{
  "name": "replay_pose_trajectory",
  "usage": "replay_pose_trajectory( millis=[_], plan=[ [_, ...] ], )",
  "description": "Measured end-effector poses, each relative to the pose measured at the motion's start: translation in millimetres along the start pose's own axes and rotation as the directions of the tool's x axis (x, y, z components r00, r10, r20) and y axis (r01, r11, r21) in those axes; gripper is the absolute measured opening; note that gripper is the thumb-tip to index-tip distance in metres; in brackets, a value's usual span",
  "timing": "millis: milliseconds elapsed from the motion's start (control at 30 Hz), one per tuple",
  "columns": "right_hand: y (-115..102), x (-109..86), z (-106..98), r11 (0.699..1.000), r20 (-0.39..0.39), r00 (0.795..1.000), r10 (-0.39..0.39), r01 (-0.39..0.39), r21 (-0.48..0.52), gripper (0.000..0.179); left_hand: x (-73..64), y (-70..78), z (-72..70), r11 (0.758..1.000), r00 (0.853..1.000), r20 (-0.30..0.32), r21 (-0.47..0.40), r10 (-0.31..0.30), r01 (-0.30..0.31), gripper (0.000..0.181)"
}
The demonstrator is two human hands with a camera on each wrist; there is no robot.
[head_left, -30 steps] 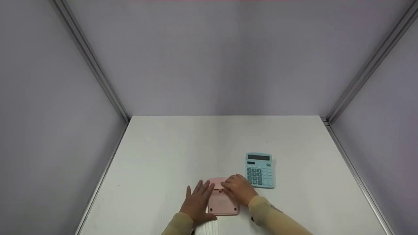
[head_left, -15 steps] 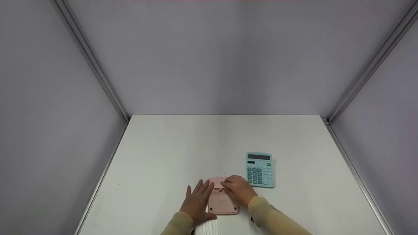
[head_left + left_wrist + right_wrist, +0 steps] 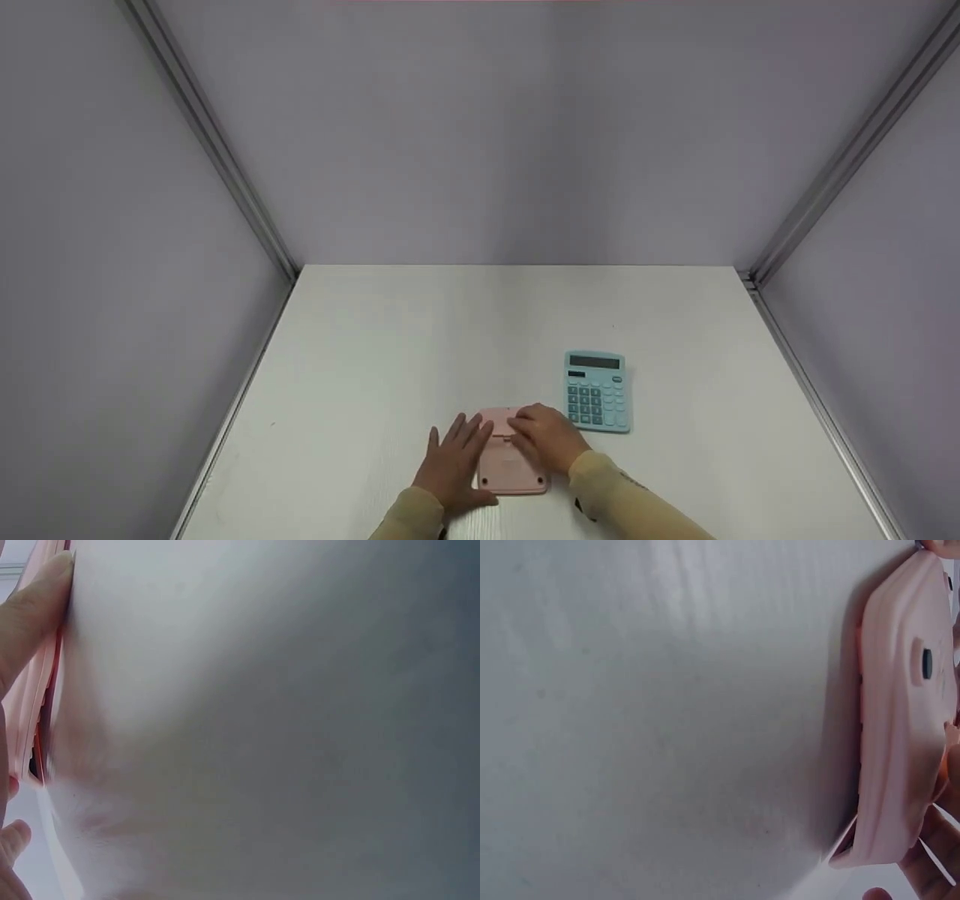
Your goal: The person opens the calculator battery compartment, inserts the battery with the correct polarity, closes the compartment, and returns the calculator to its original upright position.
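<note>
A pink calculator [image 3: 511, 469] lies face down on the white table, its back showing with dark feet at the near corners. My left hand [image 3: 452, 466] rests along its left side, fingers extended and thumb at the near edge. Curled over its upper right part, my right hand [image 3: 553, 441] has its fingertips and thumb at the battery cover [image 3: 496, 424], pinching it; the hand hides much of the cover. In the right wrist view the side of the pink calculator [image 3: 889, 735] shows, with fingers [image 3: 930, 859] at its far end. The left wrist view catches its edge [image 3: 34, 682] under a finger.
A light blue calculator [image 3: 611, 401] lies face up just beyond the right hand, close to its knuckles. Grey panels [image 3: 420, 150] enclose the white table [image 3: 360, 345] at the back and both sides, with metal rails at the corners.
The dark gap along the battery cover's near edge has narrowed to a thin line. The right hand has shifted very slightly; the left hand and both calculators stay in place.
</note>
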State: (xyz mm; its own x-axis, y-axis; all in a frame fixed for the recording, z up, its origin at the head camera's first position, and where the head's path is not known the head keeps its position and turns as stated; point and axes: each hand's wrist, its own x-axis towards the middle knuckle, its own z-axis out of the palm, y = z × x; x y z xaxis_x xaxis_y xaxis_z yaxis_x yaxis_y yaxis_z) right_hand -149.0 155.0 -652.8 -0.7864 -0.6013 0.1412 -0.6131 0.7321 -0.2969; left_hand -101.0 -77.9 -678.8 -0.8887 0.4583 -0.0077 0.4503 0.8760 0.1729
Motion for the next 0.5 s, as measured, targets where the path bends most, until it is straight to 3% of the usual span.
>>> replay_pose_trajectory(
  millis=[367, 500],
  plan=[
    [3.1, -2.3, 2.4, 0.991, 0.080, 0.991, 0.111, -0.117, 0.067, 0.057, 3.0, -0.4, 1.6, 1.000, 1.000, -0.012, -0.007, 0.005, -0.005, 0.126],
    [5.3, -3.9, 4.2, 0.989, 0.093, 0.988, 0.120, -0.126, 0.071, 0.063, 3.5, -1.8, 3.6, 1.000, 1.000, -0.016, -0.006, 0.004, -0.004, 0.126]
  ],
)
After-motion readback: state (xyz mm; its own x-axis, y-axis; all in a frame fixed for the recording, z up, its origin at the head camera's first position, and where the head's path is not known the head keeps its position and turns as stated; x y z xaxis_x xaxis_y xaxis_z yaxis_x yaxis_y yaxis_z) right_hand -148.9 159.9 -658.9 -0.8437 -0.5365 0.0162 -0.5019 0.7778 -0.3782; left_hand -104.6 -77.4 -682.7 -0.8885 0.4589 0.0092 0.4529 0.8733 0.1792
